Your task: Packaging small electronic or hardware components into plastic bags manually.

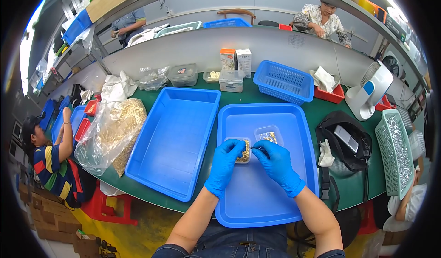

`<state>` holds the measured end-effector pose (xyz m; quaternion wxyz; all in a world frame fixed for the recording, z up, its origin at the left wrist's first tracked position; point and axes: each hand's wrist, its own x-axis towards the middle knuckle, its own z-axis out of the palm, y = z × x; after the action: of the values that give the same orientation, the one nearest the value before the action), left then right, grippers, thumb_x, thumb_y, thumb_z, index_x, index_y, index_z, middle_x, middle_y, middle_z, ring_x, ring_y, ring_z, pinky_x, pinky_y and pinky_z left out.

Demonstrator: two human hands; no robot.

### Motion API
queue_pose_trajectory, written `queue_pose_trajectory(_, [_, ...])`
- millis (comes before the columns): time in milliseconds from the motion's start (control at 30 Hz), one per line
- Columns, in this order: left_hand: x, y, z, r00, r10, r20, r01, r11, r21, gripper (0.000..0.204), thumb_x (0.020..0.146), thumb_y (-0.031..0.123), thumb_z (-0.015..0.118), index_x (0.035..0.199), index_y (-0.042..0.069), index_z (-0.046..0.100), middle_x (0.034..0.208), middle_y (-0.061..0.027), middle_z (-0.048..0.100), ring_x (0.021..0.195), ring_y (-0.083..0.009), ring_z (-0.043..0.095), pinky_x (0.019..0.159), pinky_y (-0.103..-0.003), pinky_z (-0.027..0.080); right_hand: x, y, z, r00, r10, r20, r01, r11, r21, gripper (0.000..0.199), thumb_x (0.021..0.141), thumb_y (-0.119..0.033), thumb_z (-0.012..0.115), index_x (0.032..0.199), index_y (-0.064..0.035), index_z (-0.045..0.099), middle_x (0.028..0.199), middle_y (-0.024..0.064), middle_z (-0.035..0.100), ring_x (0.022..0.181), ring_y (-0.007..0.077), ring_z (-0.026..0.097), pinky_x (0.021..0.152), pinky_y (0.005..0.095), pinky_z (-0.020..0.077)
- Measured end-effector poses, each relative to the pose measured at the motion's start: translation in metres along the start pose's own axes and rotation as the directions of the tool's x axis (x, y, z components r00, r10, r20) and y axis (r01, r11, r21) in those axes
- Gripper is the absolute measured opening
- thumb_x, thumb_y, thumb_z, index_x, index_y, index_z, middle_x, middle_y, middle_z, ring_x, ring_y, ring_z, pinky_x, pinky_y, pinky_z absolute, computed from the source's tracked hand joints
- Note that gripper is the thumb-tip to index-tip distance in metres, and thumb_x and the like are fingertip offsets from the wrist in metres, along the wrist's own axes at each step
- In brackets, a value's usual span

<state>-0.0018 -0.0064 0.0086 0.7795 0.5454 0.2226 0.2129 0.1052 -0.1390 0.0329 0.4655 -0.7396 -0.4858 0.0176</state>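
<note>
In the head view, my left hand in a blue glove (228,159) was pinched narrow over a small clear plastic tub (244,162) of tiny gold-coloured pieces (245,154), its grip contents hidden from me; my right hand in a blue glove (277,162) pinched what looked like a tiny dark piece (254,148) close by. That tub and a second clear plastic tub (263,130) sat inside a shallow blue plastic tray (266,203), whose raised rim would probably catch anything dropped.
</note>
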Motion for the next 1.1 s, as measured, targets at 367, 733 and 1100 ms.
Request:
queue_pose_trajectory(367, [-0.002,0.012,0.011,0.968,0.021,0.251,0.099,0.885,-0.455,0.043,0.094,0.025,0.048,0.132,0.005,0.04,0.129,-0.0172,0.049,0.116,-0.0249,0.051,0.095,-0.036,0.041,0.001,0.011,0.0,0.986,0.163,0.025,-0.163,0.987,0.01,0.016,0.088,-0.018,0.057,0.096,-0.0054,0.063,0.082,0.0134,0.065,0.071,0.0239,0.065,0.062,0.0309,0.0504])
queue_pose_trajectory(733, [-0.006,0.011,0.013,0.957,-0.01,0.291,0.116,0.93,-0.349,0.057,0.096,0.039,0.04,0.141,0.006,0.025,0.14,-0.0177,0.035,0.128,-0.0252,0.037,0.103,-0.038,0.031,-0.001,0.011,-0.001,0.985,0.083,0.152,-0.069,0.993,-0.093,0.023,0.089,-0.025,0.054,0.1,-0.0082,0.065,0.088,0.0136,0.066,0.077,0.0302,0.064,0.064,0.0364,0.0509])
queue_pose_trajectory(1100, [-0.006,0.011,0.015,0.949,-0.003,0.314,0.101,0.949,-0.298,0.064,0.095,0.044,0.038,0.143,0.007,0.017,0.142,-0.0186,0.032,0.13,-0.0276,0.034,0.107,-0.04,0.027,0.003,0.015,-0.006,0.996,0.08,0.05,-0.065,0.968,-0.243,0.022,0.087,-0.024,0.055,0.097,-0.0083,0.065,0.076,0.0149,0.064,0.065,0.0312,0.063,0.058,0.0381,0.0497])
